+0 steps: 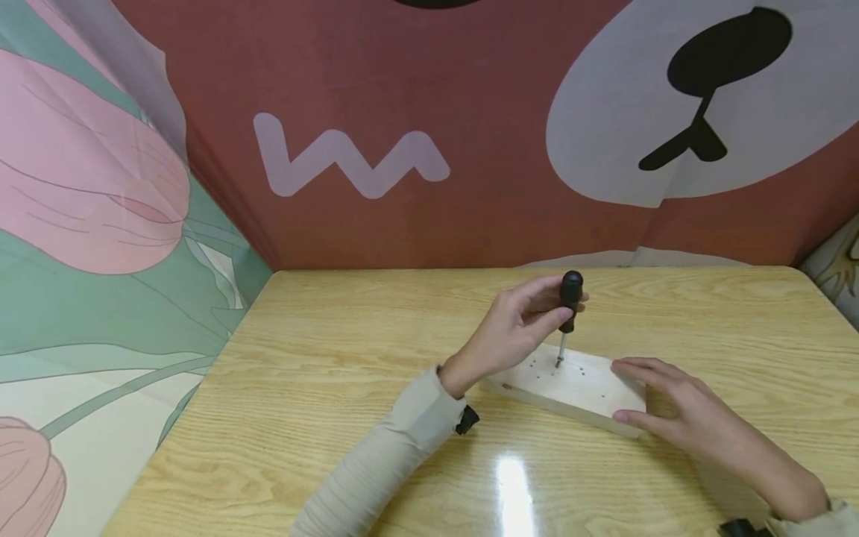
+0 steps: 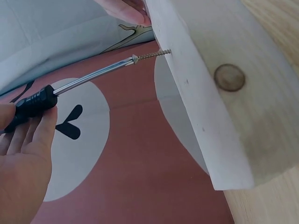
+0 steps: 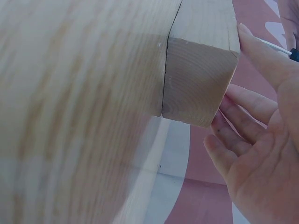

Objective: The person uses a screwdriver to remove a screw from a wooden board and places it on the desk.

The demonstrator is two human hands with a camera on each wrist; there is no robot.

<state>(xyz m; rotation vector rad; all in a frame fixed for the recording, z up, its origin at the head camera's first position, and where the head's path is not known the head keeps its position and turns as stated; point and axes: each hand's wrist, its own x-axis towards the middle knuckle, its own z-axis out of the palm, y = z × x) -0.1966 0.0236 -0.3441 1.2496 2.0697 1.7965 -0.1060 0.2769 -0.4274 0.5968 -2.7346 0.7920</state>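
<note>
My left hand [image 1: 513, 332] grips the black handle of a screwdriver [image 1: 571, 292], which stands nearly upright over a pale wooden block [image 1: 580, 395]. Its steel shaft [image 2: 88, 78] meets the head of a screw [image 2: 152, 55]. The screw's point is in the block's top face, and most of its thread shows above the wood. Several small dark holes dot that face. At the block's right end, my right hand [image 1: 698, 410] holds it, thumb on the near edge and fingers toward the far edge. In the right wrist view, the block's end grain [image 3: 198, 81] faces the camera.
The block lies flat on a wood-grain table [image 1: 322, 388]. A red printed cloth [image 1: 403, 231] hangs along the table's back edge, and a floral cloth [image 1: 101, 313] hangs at the left. Black straps [image 1: 466, 420] sit at both wrists.
</note>
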